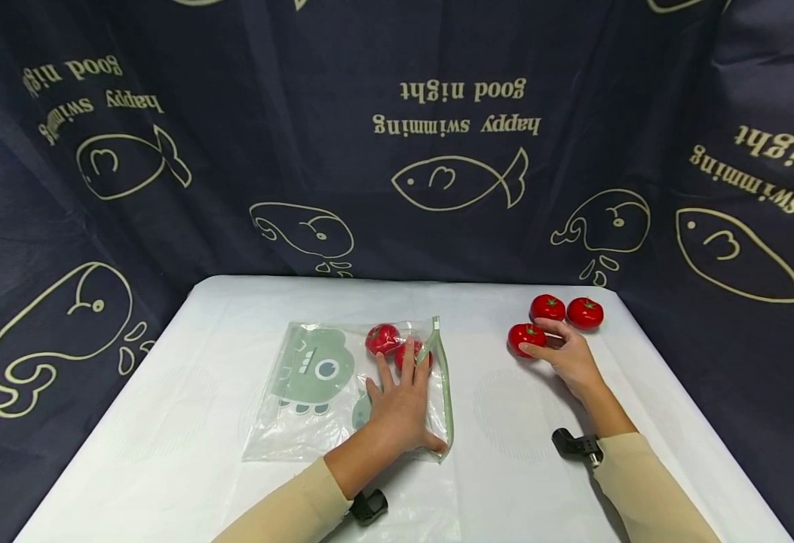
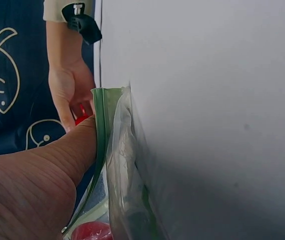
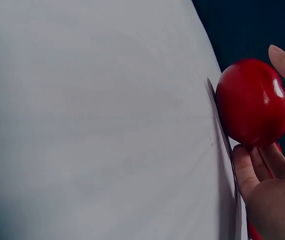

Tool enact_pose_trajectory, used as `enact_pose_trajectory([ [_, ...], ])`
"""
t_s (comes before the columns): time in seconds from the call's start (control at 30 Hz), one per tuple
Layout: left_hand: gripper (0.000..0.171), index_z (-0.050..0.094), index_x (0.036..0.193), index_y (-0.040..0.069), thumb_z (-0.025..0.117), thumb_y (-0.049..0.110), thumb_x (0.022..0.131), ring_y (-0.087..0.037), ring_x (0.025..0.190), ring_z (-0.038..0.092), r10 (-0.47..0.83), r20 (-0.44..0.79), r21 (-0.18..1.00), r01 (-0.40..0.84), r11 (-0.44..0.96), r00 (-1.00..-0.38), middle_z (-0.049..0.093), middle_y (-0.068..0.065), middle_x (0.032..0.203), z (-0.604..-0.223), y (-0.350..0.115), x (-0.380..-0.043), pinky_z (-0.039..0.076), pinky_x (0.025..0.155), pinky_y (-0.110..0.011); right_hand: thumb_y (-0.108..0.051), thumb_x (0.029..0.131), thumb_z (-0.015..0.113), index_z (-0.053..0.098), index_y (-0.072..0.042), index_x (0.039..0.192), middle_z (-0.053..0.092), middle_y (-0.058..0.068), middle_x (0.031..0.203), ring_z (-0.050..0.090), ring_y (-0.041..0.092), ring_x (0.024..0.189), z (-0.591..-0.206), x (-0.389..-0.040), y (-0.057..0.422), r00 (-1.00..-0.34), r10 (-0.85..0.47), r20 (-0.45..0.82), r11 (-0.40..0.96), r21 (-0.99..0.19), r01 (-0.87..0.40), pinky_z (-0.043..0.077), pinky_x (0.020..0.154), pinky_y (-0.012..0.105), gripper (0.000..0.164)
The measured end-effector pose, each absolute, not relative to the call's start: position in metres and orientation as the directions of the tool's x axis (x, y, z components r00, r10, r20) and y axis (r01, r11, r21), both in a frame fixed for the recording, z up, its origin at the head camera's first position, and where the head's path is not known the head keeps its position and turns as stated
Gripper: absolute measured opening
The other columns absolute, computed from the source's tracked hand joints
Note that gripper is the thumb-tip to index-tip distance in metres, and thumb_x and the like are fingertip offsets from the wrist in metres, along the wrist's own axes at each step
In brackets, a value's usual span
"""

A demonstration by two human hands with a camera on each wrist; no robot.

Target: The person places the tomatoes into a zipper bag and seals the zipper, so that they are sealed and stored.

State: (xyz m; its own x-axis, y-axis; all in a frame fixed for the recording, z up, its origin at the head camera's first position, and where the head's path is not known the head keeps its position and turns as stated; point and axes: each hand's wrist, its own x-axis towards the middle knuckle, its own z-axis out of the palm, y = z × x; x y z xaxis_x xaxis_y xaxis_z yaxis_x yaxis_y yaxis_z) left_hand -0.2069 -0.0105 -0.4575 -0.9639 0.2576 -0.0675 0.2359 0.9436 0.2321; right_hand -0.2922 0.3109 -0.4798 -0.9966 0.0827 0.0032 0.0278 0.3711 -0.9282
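Note:
In the head view my left hand [image 1: 400, 411] rests on a clear zip bag [image 1: 268, 441] with a green monster print, its fingers spread. Two red tomatoes [image 1: 381, 339] lie at the bag's far right part, by those fingertips. The left wrist view has the thumb against the bag's green zip edge [image 2: 102, 115], its tip hidden there. My right hand [image 1: 569, 358] holds its fingers and thumb around another tomato [image 1: 524, 339] on the table. Up close in the right wrist view, fingers touch this tomato [image 3: 252, 102], while the thumb tip looks slightly apart from it.
Just beyond the right hand sit two more tomatoes, one on the left [image 1: 547, 307] and one on the right [image 1: 585, 313]. A white cloth covers the table [image 1: 166, 407]. Dark blue fabric [image 1: 342, 90] with fish and whale drawings hangs behind and at both sides.

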Motion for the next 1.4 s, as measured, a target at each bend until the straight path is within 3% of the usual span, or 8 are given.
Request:
enact_pose_trajectory([
  [0.2,0.143,0.021,0.164,0.019,0.097,0.060,0.050,-0.062,0.152,0.001,0.250,-0.072,0.235,0.227,0.945,-0.966,-0.005,-0.011,0.174,-0.4576,-0.0107,-0.2070,0.029,0.110,-0.080,-0.030,0.088,0.083,0.041,-0.007,0.155,0.040,0.021,0.158,0.047,0.037,0.135,-0.4788,-0.2935,0.3108,-0.997,0.068,-0.034,0.394,-0.917,0.058,0.045,0.084,0.004,0.083],
  [0.5,0.143,0.020,0.164,0.020,0.097,0.059,0.050,-0.063,0.152,0.002,0.240,-0.080,0.249,0.214,0.945,-0.968,-0.008,-0.010,0.174,-0.4581,-0.0110,-0.2070,0.028,0.110,-0.080,-0.022,0.087,0.083,0.039,-0.005,0.156,0.039,0.024,0.155,0.045,0.036,0.131,-0.4796,-0.2969,0.3105,-0.996,0.059,-0.065,0.387,-0.918,0.083,0.046,0.082,0.005,0.083],
  [1.1,0.142,0.021,0.164,0.020,0.096,0.060,0.050,-0.062,0.152,0.004,0.228,-0.077,0.234,0.205,0.950,-0.971,-0.009,-0.013,0.173,-0.4581,-0.0105,-0.2059,0.030,0.108,-0.080,-0.027,0.086,0.084,0.040,-0.008,0.157,0.041,0.021,0.159,0.045,0.036,0.134,-0.4790,-0.2941,0.3118,-0.990,0.075,-0.116,0.407,-0.903,0.136,0.045,0.084,0.006,0.086],
  [1.4,0.141,0.022,0.164,0.020,0.095,0.060,0.051,-0.063,0.151,0.006,0.231,-0.069,0.229,0.210,0.951,-0.971,-0.009,-0.015,0.173,-0.4579,-0.0109,-0.2055,0.031,0.107,-0.080,-0.029,0.087,0.084,0.043,-0.011,0.156,0.044,0.019,0.158,0.046,0.035,0.134,-0.4781,-0.2914,0.3094,-0.988,0.103,-0.115,0.417,-0.897,0.148,0.047,0.090,0.014,0.082],
])
